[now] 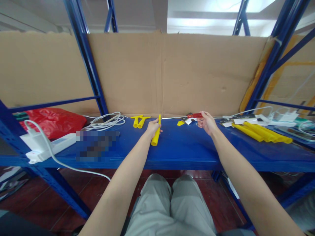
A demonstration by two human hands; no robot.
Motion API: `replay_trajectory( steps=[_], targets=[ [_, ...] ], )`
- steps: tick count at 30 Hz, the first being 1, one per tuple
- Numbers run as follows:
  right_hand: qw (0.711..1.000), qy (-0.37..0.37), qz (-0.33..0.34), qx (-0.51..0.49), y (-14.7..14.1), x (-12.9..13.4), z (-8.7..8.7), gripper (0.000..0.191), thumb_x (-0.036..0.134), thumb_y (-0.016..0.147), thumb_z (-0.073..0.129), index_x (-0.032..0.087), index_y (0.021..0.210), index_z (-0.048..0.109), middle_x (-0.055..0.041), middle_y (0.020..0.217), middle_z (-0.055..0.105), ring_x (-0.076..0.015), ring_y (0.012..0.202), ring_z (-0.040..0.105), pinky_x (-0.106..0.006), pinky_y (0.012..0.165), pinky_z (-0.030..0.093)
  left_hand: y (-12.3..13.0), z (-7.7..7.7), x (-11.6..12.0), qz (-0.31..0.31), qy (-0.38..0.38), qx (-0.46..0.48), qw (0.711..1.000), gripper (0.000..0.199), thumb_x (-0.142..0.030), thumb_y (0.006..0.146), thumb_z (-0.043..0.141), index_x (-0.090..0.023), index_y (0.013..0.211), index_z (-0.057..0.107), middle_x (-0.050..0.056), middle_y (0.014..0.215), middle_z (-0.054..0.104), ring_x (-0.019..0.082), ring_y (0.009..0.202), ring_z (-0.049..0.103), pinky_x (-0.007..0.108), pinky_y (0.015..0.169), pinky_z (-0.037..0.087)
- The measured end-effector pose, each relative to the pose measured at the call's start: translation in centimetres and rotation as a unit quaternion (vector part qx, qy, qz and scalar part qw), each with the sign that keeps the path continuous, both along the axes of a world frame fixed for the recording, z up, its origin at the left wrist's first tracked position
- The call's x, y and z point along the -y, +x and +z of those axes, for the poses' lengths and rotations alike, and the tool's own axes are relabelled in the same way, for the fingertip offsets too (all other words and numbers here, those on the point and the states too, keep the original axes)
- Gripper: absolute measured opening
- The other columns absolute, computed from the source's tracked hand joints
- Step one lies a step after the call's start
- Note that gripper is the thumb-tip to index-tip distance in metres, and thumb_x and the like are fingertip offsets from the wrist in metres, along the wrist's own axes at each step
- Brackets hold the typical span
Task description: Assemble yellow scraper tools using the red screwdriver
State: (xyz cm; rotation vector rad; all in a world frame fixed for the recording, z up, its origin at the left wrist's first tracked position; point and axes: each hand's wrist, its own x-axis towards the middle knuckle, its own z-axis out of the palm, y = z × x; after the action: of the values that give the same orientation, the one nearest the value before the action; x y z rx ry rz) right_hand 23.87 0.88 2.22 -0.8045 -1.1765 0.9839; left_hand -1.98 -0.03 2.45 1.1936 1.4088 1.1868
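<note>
My left hand (pixel 154 126) is closed around a yellow tube-shaped piece (pixel 156 138), which stands out toward me over the blue shelf. Pinched in my right hand (pixel 206 122) is a screwdriver with a red handle (pixel 194 115); its long thin shaft points left, toward the upper end of the yellow piece. Whether the tip touches the piece is too small to tell. Two yellow T-shaped pieces (pixel 141 122) lie just left of my left hand. Below the red handle are a small yellow part (pixel 180 123) and some small white and dark items.
Several yellow tubes (pixel 262 132) lie at the right beside packets and chargers. A coiled white cable (pixel 108 122), a red bag (pixel 55 121) and a white power strip (pixel 57 146) occupy the left. Cardboard (pixel 128 72) stands behind the blue shelf (pixel 184 149).
</note>
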Motion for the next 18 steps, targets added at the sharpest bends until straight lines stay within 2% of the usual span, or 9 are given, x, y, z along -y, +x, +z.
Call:
replay_trajectory(
  steps=[6,10,14,18],
  targets=[
    [0.998,-0.04,0.037,-0.013,-0.08,0.48,0.49,0.016,0.037,0.085,0.045,0.021,0.082,0.046,0.0011,0.051,0.056,-0.0114,0.034,0.043,-0.022,0.034,0.031,0.0,0.17,0.21,0.008,-0.006,0.001,1.0,0.065,-0.002,0.082,0.049,-0.022,0.143,0.037,0.01,0.1,0.065,0.005,0.039,0.05,0.018,0.039,0.038],
    [0.997,-0.048,0.044,-0.027,-0.2,0.83,0.87,0.021,0.034,0.087,0.033,0.02,0.079,0.048,-0.0016,0.051,0.057,-0.0132,0.035,0.044,-0.024,0.036,0.033,0.0,0.16,0.15,0.011,-0.006,0.003,1.0,0.064,-0.003,0.083,0.05,-0.023,0.142,0.038,0.009,0.098,0.065,0.005,0.039,0.051,0.018,0.039,0.038],
    [0.998,-0.057,0.036,-0.013,-0.32,0.91,0.91,0.031,0.04,0.091,0.034,0.019,0.072,0.048,-0.0027,0.05,0.056,-0.0115,0.035,0.043,-0.024,0.037,0.034,-0.04,0.09,0.04,0.01,-0.007,0.005,1.0,0.065,-0.003,0.082,0.05,-0.024,0.142,0.037,0.009,0.1,0.065,0.005,0.04,0.05,0.018,0.039,0.038],
    [0.999,-0.054,-0.002,-0.002,-0.47,0.78,0.64,0.036,0.051,0.089,0.042,0.02,0.071,0.044,0.0008,0.047,0.053,-0.0092,0.034,0.041,-0.02,0.036,0.033,-0.04,0.04,0.02,0.008,-0.005,0.004,1.0,0.066,-0.002,0.082,0.049,-0.024,0.143,0.036,0.009,0.101,0.065,0.005,0.041,0.051,0.018,0.039,0.038]
  ],
)
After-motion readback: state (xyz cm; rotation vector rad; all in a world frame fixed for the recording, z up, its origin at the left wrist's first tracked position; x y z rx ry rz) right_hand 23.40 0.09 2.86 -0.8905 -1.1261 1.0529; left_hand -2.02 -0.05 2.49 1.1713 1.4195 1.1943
